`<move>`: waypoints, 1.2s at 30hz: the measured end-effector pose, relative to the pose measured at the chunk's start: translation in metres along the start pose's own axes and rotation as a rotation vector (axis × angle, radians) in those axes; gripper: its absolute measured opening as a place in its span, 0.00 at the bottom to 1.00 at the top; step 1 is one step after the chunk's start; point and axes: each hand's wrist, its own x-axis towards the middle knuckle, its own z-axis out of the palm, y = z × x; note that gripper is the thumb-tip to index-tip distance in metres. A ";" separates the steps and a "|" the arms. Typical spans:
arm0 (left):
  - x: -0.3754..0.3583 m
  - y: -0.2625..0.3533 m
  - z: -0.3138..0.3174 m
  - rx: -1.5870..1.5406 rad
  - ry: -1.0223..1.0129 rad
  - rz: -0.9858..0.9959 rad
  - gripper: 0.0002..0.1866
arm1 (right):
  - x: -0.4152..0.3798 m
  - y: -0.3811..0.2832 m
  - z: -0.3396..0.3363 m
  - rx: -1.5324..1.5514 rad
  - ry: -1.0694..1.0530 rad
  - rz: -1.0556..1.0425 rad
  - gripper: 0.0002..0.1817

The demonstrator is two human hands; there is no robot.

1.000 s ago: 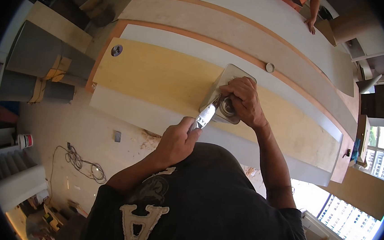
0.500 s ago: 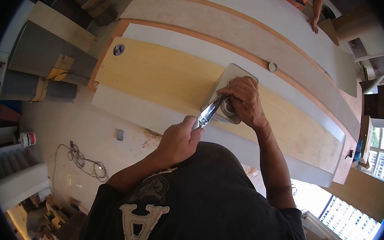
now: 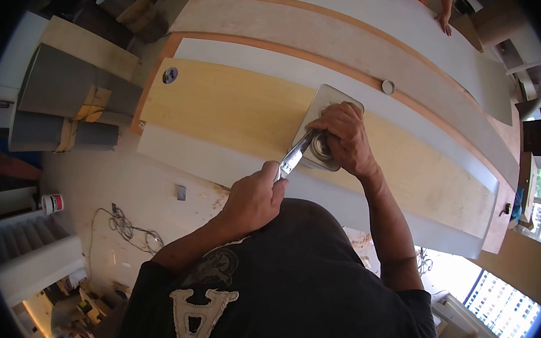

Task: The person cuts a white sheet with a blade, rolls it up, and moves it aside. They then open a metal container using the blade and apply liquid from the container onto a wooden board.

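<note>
My left hand (image 3: 255, 196) is closed round the lower end of a shiny, narrow metal tool (image 3: 293, 158), whose exact kind I cannot make out. Its far end reaches the round opening (image 3: 320, 149) on top of a rectangular metal can (image 3: 320, 100). Over the can's top, my right hand (image 3: 349, 140) is closed, with fingers curled at the tool's far end beside the opening. What those fingers grip is hidden. The can stands on a long yellowish board (image 3: 237, 106).
A small round lid (image 3: 388, 87) and a roll of tape (image 3: 170, 75) lie on the boards. Across the table rests another person's hand (image 3: 444, 22). Bundled grey sheets (image 3: 63, 133) stand at left. Cable (image 3: 129, 228) and a white tub (image 3: 52, 203) are on the floor side.
The view has shifted slightly, so the surroundings sit a little further right. Both hands keep their places at the tool and can, with only a slight change in the tool's angle.
</note>
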 end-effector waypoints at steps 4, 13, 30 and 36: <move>0.002 0.000 -0.002 -0.012 -0.078 -0.065 0.12 | -0.001 0.002 0.003 -0.008 0.019 -0.001 0.14; 0.014 -0.013 -0.015 -0.205 -0.176 -0.068 0.14 | 0.001 -0.002 0.006 -0.027 0.076 0.027 0.16; 0.014 -0.013 -0.015 -0.337 -0.135 -0.099 0.15 | -0.011 -0.002 0.014 0.114 0.265 0.188 0.17; 0.030 -0.042 -0.014 -1.051 -0.007 -0.416 0.09 | -0.027 -0.006 0.014 -0.062 0.441 0.279 0.35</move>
